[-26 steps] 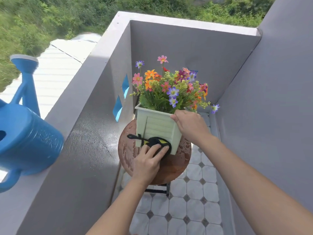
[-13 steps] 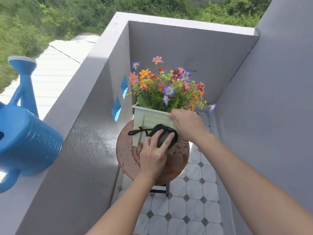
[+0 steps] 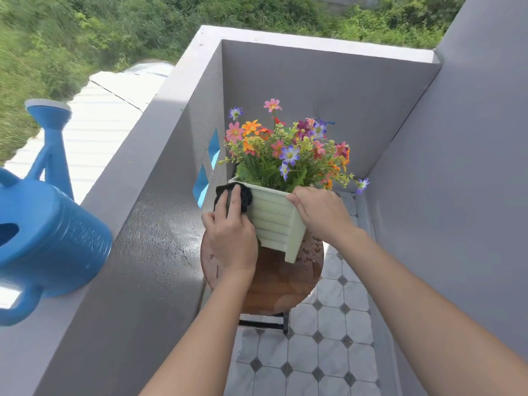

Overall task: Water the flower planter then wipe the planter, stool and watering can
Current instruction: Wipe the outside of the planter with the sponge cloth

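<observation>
The left hand (image 3: 230, 235) presses a black cloth (image 3: 243, 197) flat on the planter (image 3: 274, 221), the right hand (image 3: 320, 212) grips its rim, and the wet stool (image 3: 285, 281) and watering can (image 3: 51, 238) look not yet wiped.

Left hand (image 3: 230, 238): back toward the camera, fingers straight and pointing away, thumb spread to the left; the fingers press a black cloth (image 3: 246, 196) flat against the left corner of the planter (image 3: 274, 221)
Left forearm (image 3: 200, 338): bare, rising from the lower edge, wrist straight
Right hand (image 3: 323, 214): knuckles up, fingers curled over the planter's right rim, thumb on its near face
Right forearm (image 3: 414, 304): bare, entering from the lower right corner
</observation>
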A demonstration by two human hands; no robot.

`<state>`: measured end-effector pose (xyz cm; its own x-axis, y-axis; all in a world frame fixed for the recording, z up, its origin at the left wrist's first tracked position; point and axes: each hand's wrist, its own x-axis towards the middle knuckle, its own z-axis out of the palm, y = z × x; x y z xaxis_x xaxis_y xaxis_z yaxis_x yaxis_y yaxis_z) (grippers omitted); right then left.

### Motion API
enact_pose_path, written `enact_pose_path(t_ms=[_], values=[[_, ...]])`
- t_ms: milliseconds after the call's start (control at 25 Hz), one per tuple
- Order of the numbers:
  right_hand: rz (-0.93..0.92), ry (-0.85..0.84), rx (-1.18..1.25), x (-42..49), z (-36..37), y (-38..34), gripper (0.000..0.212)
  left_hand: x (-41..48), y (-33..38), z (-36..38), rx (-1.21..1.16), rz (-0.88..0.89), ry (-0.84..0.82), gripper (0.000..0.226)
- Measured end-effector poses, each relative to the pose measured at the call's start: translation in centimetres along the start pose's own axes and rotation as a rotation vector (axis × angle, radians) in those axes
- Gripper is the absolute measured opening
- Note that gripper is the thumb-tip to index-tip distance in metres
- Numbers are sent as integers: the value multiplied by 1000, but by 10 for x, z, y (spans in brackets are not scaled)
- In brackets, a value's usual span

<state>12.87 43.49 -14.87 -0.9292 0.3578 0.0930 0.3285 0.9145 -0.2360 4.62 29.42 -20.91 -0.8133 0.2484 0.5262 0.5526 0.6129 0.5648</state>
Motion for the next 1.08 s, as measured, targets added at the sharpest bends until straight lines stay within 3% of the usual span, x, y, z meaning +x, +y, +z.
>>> enact_pose_path(t_ms=[120, 240, 400, 440, 560, 600, 760, 800, 840, 920, 1000, 1080], values=[[13, 17, 1, 0, -2, 0, 39, 6, 3, -8, 13, 126, -103, 45], [2, 11, -11, -1, 0, -1, 39, 19, 12, -18, -12, 12, -124, 43], [15, 31, -25, -1, -1, -1, 39, 16, 16, -16, 67, 244, -147, 45], [21, 28, -22, -2, 0, 0, 39, 18, 11, -14, 44, 187, -140, 45], [37, 18, 2, -3, 3, -3, 38, 18, -9, -7, -124, -207, -115, 45], [42, 20, 14, -3, 4, -4, 36, 10, -12, -5, -139, -221, -119, 46], [49, 23, 6, -3, 4, 1, 33, -45, -18, 2, 22, 300, -123, 54], [32, 34, 3, -4, 6, 2, 34, -50, -23, 4, 46, 337, -113, 58], [13, 48, 6, -7, 7, 4, 37, -51, -24, 3, 60, 284, -95, 60], [-8, 81, 18, -12, 11, 6, 42, -43, -19, -2, 1, 13, -85, 59], [-21, 105, 41, -17, 13, 10, 50, -20, -13, -11, -270, -344, -161, 51], [-67, 113, 57, -22, 13, 13, 56, 4, -23, -11, -537, -594, -311, 30]])
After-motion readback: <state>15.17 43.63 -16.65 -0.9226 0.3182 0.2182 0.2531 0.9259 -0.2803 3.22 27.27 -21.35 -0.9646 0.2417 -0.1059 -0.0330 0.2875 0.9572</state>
